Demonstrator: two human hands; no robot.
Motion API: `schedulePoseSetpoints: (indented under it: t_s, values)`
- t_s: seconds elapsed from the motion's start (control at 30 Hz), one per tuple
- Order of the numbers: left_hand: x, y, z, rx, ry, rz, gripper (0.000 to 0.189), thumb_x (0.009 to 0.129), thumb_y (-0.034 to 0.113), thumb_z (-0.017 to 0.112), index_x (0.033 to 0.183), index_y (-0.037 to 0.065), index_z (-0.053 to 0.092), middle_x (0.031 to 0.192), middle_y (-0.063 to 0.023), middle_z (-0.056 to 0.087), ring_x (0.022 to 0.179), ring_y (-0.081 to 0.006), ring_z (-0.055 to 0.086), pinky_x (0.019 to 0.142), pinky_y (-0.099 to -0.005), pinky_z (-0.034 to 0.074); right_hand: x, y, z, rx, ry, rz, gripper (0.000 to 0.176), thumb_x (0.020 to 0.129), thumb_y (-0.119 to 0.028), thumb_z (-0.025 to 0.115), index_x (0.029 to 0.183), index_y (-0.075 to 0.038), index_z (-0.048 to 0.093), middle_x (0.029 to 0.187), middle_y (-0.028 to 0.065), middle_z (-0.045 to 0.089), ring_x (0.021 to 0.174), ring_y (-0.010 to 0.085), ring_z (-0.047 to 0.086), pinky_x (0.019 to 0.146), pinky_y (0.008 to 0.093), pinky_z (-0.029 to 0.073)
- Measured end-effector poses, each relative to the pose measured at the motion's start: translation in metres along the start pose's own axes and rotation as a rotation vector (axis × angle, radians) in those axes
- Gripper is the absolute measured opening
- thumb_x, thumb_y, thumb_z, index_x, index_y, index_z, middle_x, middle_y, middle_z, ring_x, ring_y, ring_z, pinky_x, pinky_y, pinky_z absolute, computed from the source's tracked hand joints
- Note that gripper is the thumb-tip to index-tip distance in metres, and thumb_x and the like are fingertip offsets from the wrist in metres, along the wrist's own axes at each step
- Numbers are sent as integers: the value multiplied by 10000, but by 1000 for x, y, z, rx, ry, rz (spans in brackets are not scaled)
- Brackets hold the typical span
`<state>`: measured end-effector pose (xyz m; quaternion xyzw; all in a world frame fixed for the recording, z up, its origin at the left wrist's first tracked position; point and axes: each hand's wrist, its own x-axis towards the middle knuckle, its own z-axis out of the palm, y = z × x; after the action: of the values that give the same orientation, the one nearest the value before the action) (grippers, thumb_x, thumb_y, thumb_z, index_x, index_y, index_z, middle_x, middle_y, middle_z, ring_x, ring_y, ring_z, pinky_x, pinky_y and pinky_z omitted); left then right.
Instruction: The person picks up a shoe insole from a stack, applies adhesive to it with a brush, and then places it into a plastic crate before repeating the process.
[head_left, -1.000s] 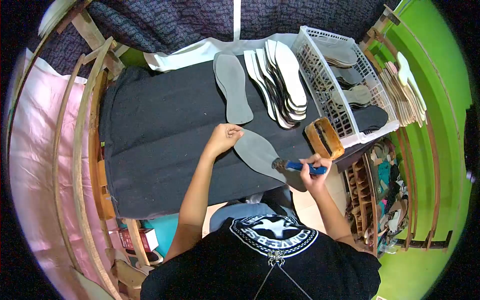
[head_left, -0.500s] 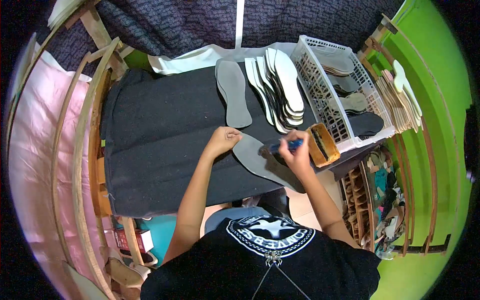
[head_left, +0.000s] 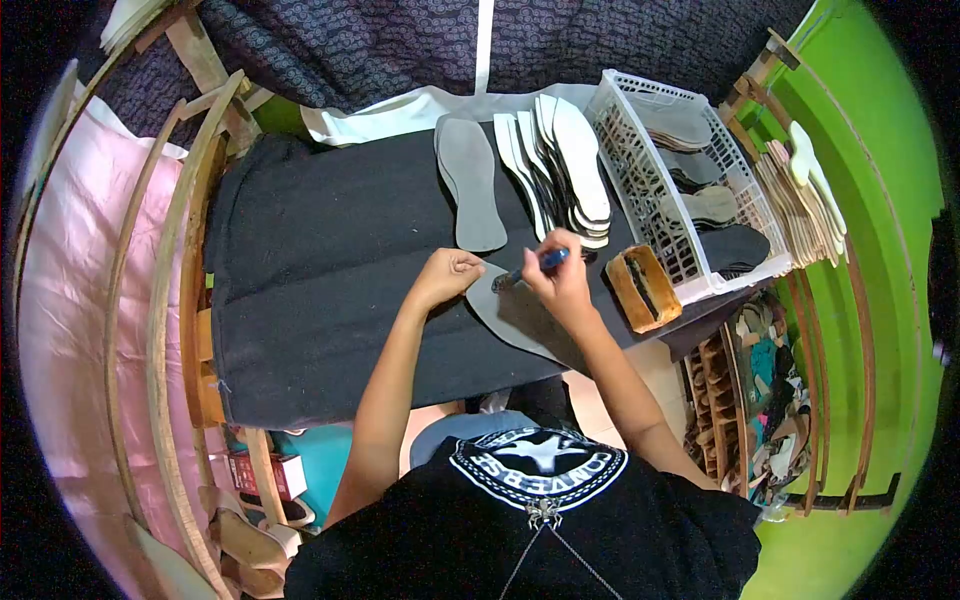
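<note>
My left hand [head_left: 447,277] pinches the upper left tip of a grey insole [head_left: 515,317] lying slanted on the black-covered table [head_left: 300,290]. In my right hand [head_left: 559,277] is a blue-handled brush [head_left: 530,270], its bristles over the insole's upper left part. My right forearm covers the insole's lower right end. Just beyond my left hand lie stacked grey insoles [head_left: 470,190]. To their right is a fanned pile of white insoles [head_left: 577,160]. An open tan container [head_left: 643,290] with a dark slot stands right of my right hand.
A white plastic crate [head_left: 690,240] holding more insoles stands at the table's back right. Beside it, insole-shaped pieces [head_left: 790,200] lean in a row on a wooden rack. Wooden rails [head_left: 160,330] run along the left, and a shelf [head_left: 715,400] sits low on the right.
My right hand and the brush have moved up and to the left along the insole, away from the container. My left hand stays at the insole's tip.
</note>
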<state>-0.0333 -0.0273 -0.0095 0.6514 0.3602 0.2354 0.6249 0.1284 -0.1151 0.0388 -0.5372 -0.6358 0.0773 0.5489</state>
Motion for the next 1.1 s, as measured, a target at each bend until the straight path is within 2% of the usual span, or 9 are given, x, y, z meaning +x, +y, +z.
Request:
schedulePoseSetpoints:
  t_s: [0.17, 0.33, 0.43, 0.57, 0.63, 0.73, 0.93, 1.03, 1.1]
  values:
    - [3, -8, -3, 37, -21, -15, 185, 755, 123, 559, 860, -26, 588, 646, 0, 569, 510, -47, 474, 448, -187, 374, -33, 10, -40, -90, 52, -101, 325, 690, -36, 613, 862, -43, 338, 632, 64, 437, 506, 132, 411, 477, 244, 381]
    - [3, -5, -3, 17, -30, -19, 185, 754, 123, 560, 860, -27, 587, 653, -14, 575, 526, -52, 488, 456, -191, 385, -47, -6, -76, -113, -14, 35, 294, 696, -43, 589, 868, -41, 350, 622, 74, 428, 488, 150, 416, 465, 254, 385]
    - [3, -4, -1, 13, -28, -20, 176, 755, 118, 560, 850, -28, 586, 650, -17, 575, 524, -50, 486, 459, -189, 380, -16, -27, -66, -217, -164, 176, 301, 708, -94, 593, 903, -46, 369, 629, 90, 471, 488, 168, 453, 459, 274, 394]
    - [1, -2, -1, 22, -34, -17, 168, 756, 112, 558, 837, -33, 586, 647, -17, 576, 527, -46, 483, 463, -186, 370, 6, -16, -16, -67, -52, 171, 325, 705, -140, 613, 918, -46, 387, 604, 108, 507, 486, 202, 503, 463, 308, 404]
    - [0, -4, -1, 27, -15, -8, 167, 756, 111, 558, 831, -35, 586, 644, -13, 574, 529, -44, 479, 464, -186, 365, 2, -1, 0, -55, 28, 23, 287, 701, -136, 617, 876, -50, 407, 561, 89, 463, 436, 188, 455, 426, 289, 384]
    - [1, -6, 0, 73, 30, -7, 169, 755, 114, 560, 826, -37, 589, 640, -5, 569, 529, -44, 470, 465, -187, 359, -13, -1, -24, -97, 14, 105, 288, 681, -124, 629, 834, -51, 395, 548, 75, 448, 419, 153, 446, 404, 265, 372]
    - [2, -4, 0, 12, 7, -14, 179, 742, 117, 573, 836, -35, 590, 644, -19, 576, 527, -58, 484, 463, -204, 378, -25, -16, -67, -194, -76, 31, 273, 672, -111, 625, 834, -53, 413, 538, 65, 452, 413, 154, 452, 412, 268, 379]
    - [4, -4, -1, 31, -22, -10, 190, 748, 133, 573, 848, -28, 590, 652, -10, 575, 526, -56, 485, 460, -207, 378, -5, -20, -50, -241, -214, 156, 264, 681, -110, 616, 840, -50, 415, 536, 63, 455, 406, 147, 447, 407, 275, 378]
    - [1, -5, -2, 29, -31, -4, 194, 750, 137, 574, 853, -26, 588, 652, -12, 575, 522, -55, 486, 455, -204, 378, 1, -22, -22, -67, -64, 161, 242, 698, -108, 604, 821, -41, 407, 528, 83, 456, 389, 194, 446, 393, 287, 369]
